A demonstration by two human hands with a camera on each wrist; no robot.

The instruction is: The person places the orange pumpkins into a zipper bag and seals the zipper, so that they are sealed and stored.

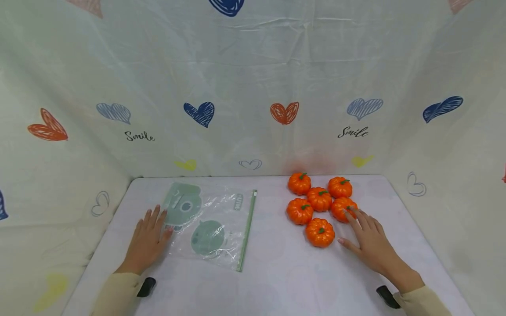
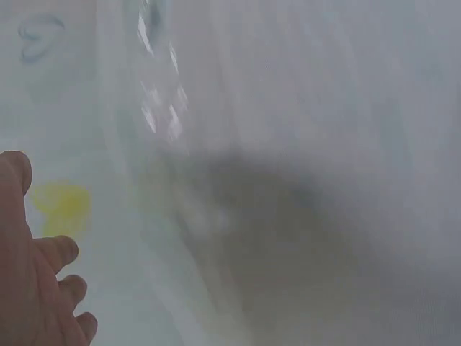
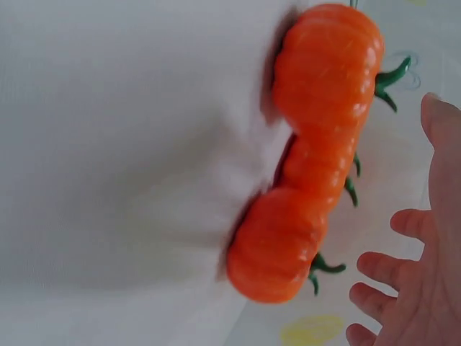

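Note:
A clear zip bag (image 1: 233,219) with pale green cartoon prints and a green zip strip lies flat on the left half of the table. My left hand (image 1: 147,241) is at the bag's left edge, fingers spread and fairly straight; whether it touches the plastic I cannot tell. On the right, several small orange pumpkins (image 1: 320,232) with green stems sit in a cluster. My right hand (image 1: 371,241) reaches over the cluster's right side, its fingertips overlapping the rightmost pumpkin (image 1: 341,210) in the head view. In the right wrist view its fingers are spread beside the pumpkins (image 3: 328,68), holding nothing.
The white table (image 1: 272,281) meets a pale curtain (image 1: 245,79) printed with hearts at the back and both sides. Black wrist devices (image 1: 147,287) sit near both cuffs. Between the bag and the pumpkins runs a strip of bare table.

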